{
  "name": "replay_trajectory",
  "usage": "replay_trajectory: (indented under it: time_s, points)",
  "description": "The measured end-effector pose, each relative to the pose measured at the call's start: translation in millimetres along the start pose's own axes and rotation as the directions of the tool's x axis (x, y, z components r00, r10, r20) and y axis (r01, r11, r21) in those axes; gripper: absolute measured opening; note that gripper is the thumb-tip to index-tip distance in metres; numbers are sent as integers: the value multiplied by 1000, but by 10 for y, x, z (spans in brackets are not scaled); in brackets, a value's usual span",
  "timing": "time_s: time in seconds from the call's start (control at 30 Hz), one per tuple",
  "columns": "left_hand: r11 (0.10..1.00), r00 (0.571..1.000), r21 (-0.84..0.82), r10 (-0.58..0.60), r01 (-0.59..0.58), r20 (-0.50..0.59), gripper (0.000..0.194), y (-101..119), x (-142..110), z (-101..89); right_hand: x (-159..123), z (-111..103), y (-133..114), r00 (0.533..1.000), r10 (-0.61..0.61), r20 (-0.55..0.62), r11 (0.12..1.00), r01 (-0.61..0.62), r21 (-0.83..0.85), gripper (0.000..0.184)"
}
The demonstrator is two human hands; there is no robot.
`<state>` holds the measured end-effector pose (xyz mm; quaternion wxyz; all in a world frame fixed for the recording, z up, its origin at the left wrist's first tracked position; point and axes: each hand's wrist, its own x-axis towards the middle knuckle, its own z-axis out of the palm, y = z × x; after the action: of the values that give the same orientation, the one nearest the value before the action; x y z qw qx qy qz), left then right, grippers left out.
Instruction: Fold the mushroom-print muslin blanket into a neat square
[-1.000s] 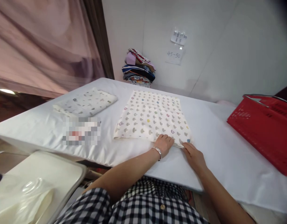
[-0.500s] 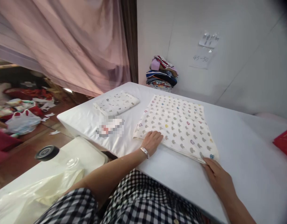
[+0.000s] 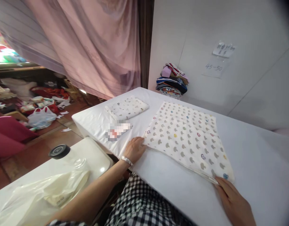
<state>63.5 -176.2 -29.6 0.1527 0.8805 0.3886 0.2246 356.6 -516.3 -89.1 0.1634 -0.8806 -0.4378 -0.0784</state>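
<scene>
A folded white cloth [image 3: 186,138] printed with grey mushrooms and a few coloured ones lies flat on the white-covered table [image 3: 254,163]. My left hand [image 3: 135,150], with a silver bracelet at the wrist, is closed at the cloth's near left corner, fingertips on the edge. At the near right corner, my right hand [image 3: 233,197] pinches the edge between thumb and fingers. Farther left on the table rests a second folded white cloth [image 3: 127,107] with small prints. Between that cloth and my left hand lies a pixelated flat object [image 3: 119,130], its kind hidden.
A stack of folded fabrics [image 3: 172,81] stands against the wall past the table's far edge. Left of me, a lower white surface holds a black round lid [image 3: 59,151] and a pale plastic bag [image 3: 40,194]. A pink curtain [image 3: 99,40] hangs behind.
My left hand has slid left along the near edge to the cloth's corner. My right hand stays at the right corner. The view has shifted, so everything appears farther right and lower.
</scene>
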Motion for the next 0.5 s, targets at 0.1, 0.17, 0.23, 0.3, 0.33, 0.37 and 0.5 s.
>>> replay_trajectory:
  time_s: [0.1, 0.17, 0.23, 0.3, 0.33, 0.37, 0.5]
  points:
    - [991, 991, -24, -129, 129, 24, 28, -84, 45, -48, -24, 17, 15, 999, 16, 31, 1000, -16, 14, 42]
    - [982, 982, -22, -184, 185, 51, 31, -80, 92, -53, -32, 19, 7, 999, 19, 38, 999, -20, 31, 42]
    - [975, 973, -11, -221, 223, 62, 32, -47, 140, -38, -28, 15, -2, 999, 14, 39, 999, -16, 46, 43]
    - [969, 967, 6, -247, 247, 68, 32, -7, 183, -10, -14, 6, -3, 999, 2, 38, 998, -4, 58, 43]
    - [966, 964, 14, -257, 257, 68, 31, 10, 201, 5, -6, 2, 2, 999, -3, 41, 998, 1, 59, 43]
    - [964, 962, 20, -265, 264, 69, 29, 26, 216, 17, 3, -2, 10, 999, -5, 45, 998, 2, 58, 43]
    - [955, 952, 45, -295, 292, 85, 19, 66, 245, 29, 15, 10, 45, 999, -28, 31, 998, 27, 55, 42]
